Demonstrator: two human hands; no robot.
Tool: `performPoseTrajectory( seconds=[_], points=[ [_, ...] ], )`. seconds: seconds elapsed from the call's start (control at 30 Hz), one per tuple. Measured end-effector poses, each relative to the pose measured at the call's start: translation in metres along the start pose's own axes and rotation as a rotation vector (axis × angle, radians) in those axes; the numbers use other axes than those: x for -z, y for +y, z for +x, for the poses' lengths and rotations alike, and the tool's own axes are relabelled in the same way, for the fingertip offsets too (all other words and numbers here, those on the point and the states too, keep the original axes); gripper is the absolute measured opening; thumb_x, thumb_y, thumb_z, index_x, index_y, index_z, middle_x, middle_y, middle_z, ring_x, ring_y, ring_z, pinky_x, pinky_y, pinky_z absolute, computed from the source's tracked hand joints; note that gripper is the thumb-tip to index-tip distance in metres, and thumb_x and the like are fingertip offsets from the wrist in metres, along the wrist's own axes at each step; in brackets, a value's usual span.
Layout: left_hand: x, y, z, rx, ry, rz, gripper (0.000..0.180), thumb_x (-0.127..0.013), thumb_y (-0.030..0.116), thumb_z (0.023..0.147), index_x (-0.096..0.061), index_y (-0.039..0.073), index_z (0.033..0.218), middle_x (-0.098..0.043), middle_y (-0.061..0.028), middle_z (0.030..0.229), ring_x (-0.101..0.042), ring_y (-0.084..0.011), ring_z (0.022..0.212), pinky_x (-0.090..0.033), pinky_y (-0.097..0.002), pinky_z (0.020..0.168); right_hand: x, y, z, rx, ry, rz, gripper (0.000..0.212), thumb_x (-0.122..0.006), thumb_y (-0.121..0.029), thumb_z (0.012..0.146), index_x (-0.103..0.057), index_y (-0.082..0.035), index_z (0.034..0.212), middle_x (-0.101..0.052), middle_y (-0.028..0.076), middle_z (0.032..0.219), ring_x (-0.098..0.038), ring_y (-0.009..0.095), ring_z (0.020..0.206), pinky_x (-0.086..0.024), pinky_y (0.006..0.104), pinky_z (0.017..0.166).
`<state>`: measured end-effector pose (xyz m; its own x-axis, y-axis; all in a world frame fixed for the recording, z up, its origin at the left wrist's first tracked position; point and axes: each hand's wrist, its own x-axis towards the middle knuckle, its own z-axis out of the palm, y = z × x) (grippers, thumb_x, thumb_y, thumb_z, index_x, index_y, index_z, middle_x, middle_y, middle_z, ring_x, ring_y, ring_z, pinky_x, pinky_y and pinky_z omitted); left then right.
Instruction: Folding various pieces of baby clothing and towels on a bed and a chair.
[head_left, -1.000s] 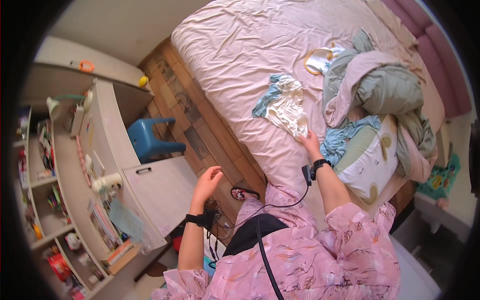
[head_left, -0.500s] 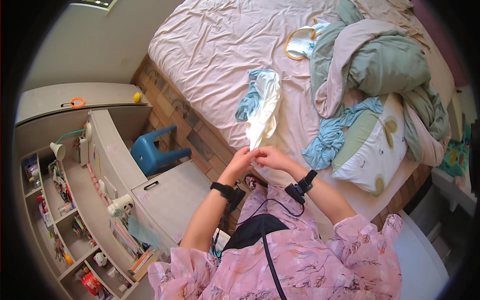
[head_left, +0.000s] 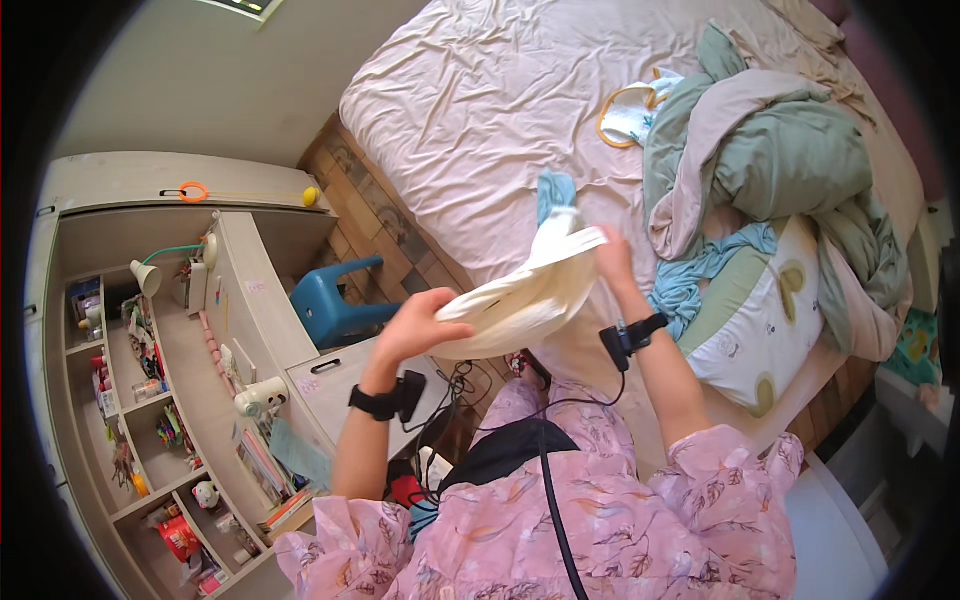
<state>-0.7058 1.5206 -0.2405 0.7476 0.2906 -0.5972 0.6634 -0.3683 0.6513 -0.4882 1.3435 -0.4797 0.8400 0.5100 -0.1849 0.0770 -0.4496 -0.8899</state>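
Stretched between my hands is a cream garment [head_left: 525, 312], its edge spread wide in the air above the near side of the bed. One end of it trails away onto the sheet, where a light blue part [head_left: 556, 192] shows; I cannot tell its exact cut. My left hand [head_left: 425, 325] grips the garment's left end, with the thumb over the cloth. At the opposite end, my right hand [head_left: 615, 262] pinches the edge. Both wrists wear black bands with small devices and a cable.
The bed [head_left: 480, 120] carries a green and pink quilt [head_left: 790, 160], a pillow [head_left: 770, 320], crumpled blue clothing [head_left: 685, 285] and a white bib-like cloth [head_left: 630, 115] with orange trim. A blue stool [head_left: 340, 300] stands left, by the desk shelves [head_left: 150, 410].
My hands were together holding the gathered end of the garment; now they are apart, spreading it open. The garment has lifted mostly off the bed toward me. The view has shifted slightly.
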Motion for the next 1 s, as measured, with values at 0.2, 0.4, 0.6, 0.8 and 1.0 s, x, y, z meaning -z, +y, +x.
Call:
performPoseTrajectory(
  seconds=[0.2, 0.4, 0.6, 0.8, 1.0],
  points=[
    [0.043, -0.097, -0.015, 0.267, 0.395, 0.091, 0.02, -0.053, 0.017, 0.077, -0.059, 0.002, 0.088, -0.062, -0.0069, 0.082, -0.059, -0.0198, 0.074, -0.047, -0.0318, 0.065, 0.067, -0.064, 0.009, -0.766, -0.283, 1.308, 0.027, -0.041, -0.019, 0.089, -0.055, -0.003, 0.105, -0.061, 0.01, 0.1, -0.061, 0.019, 0.087, -0.05, 0.0341, 0.075],
    [0.078, -0.082, 0.065, 0.048, 0.249, -1.343, 0.024, -0.039, 0.008, 0.083, -0.052, -0.002, 0.1, -0.058, -0.012, 0.097, -0.057, -0.0269, 0.09, -0.049, -0.0417, 0.076, 0.104, -0.11, 0.017, -0.613, -0.433, 0.993, 0.036, -0.037, -0.027, 0.091, -0.054, -0.001, 0.109, -0.061, 0.011, 0.102, -0.062, 0.02, 0.084, -0.051, 0.0338, 0.076],
    [0.191, -0.023, 0.101, -0.355, 0.433, -0.922, 0.016, -0.055, 0.005, 0.076, -0.055, 0.002, 0.092, -0.059, -0.0054, 0.083, -0.057, -0.0149, 0.074, -0.047, -0.0277, 0.069, 0.156, -0.219, 0.063, -0.201, -0.214, 1.131, 0.034, -0.037, -0.025, 0.091, -0.054, 0.0, 0.107, -0.06, 0.012, 0.101, -0.06, 0.022, 0.089, -0.048, 0.0358, 0.081],
    [0.212, -0.004, 0.08, -0.562, 0.678, -0.325, 0.013, -0.067, 0.004, 0.069, -0.057, 0.004, 0.078, -0.055, 0.0013, 0.072, -0.049, -0.0051, 0.067, -0.04, -0.0198, 0.058, 0.139, -0.253, 0.039, -0.129, -0.111, 1.063, 0.036, -0.037, -0.027, 0.092, -0.052, 0.0, 0.11, -0.058, 0.01, 0.106, -0.058, 0.02, 0.093, -0.047, 0.0341, 0.083],
    [0.133, -0.113, 0.115, -0.334, 0.335, -0.512, 0.021, -0.058, 0.016, 0.081, -0.06, 0.001, 0.095, -0.058, 0.0003, 0.078, -0.05, -0.0063, 0.069, -0.041, -0.0219, 0.063, 0.043, -0.171, -0.016, -0.184, -0.022, 0.54, 0.031, -0.045, -0.028, 0.09, -0.054, -0.004, 0.108, -0.059, 0.004, 0.098, -0.054, 0.011, 0.09, -0.044, 0.0266, 0.078]
  ],
)
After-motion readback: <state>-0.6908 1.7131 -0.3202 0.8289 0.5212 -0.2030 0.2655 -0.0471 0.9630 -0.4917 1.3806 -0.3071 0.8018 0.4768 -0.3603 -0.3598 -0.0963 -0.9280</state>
